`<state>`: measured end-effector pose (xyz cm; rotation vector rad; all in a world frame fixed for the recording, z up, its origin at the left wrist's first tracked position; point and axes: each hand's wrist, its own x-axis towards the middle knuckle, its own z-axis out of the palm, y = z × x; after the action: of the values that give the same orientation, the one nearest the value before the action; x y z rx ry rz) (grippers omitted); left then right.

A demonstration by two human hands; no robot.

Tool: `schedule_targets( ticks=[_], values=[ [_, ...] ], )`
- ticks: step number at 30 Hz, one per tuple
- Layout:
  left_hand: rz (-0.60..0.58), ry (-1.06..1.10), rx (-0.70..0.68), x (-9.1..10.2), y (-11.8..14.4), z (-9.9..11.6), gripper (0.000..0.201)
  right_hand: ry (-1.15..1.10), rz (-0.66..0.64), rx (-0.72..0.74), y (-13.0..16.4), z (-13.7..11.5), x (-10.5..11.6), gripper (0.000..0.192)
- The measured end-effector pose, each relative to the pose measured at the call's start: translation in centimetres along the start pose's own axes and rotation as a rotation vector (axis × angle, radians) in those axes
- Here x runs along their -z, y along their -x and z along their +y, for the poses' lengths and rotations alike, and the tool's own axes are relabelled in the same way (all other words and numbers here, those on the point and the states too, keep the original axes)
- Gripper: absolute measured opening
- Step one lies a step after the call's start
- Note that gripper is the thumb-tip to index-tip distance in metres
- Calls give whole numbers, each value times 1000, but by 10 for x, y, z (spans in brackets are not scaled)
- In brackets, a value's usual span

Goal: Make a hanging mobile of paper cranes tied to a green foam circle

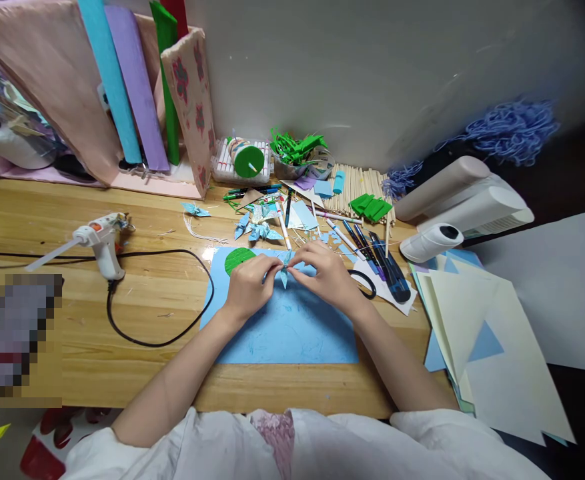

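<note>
My left hand (249, 283) and my right hand (325, 273) meet over a light blue sheet (287, 327) on the wooden table. Both pinch a small folded blue paper piece (285, 267) between their fingertips. A green paper disc (238, 259) lies on the sheet just left of my left hand. Several finished folded blue paper shapes (259, 230) lie behind the sheet.
A white glue gun (99, 240) with a black cord (162, 333) lies to the left. Pens and black-handled scissors (372, 267) sit right of my hands. Cream and blue paper sheets (487, 333) overhang the right edge. Paper rolls (122, 87), wooden sticks (357, 183) and a marker box (242, 160) line the back.
</note>
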<state>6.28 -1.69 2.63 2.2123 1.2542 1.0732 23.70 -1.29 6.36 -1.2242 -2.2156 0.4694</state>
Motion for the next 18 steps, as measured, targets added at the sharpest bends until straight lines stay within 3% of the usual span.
schedule_targets(
  ticks=[10,18],
  values=[
    [-12,12,10,-2,1,-1,14,127,13,97,3,-1,-5,7],
    [-5,51,46,-1,0,0,14,83,63,82,6,0,0,7]
  ],
)
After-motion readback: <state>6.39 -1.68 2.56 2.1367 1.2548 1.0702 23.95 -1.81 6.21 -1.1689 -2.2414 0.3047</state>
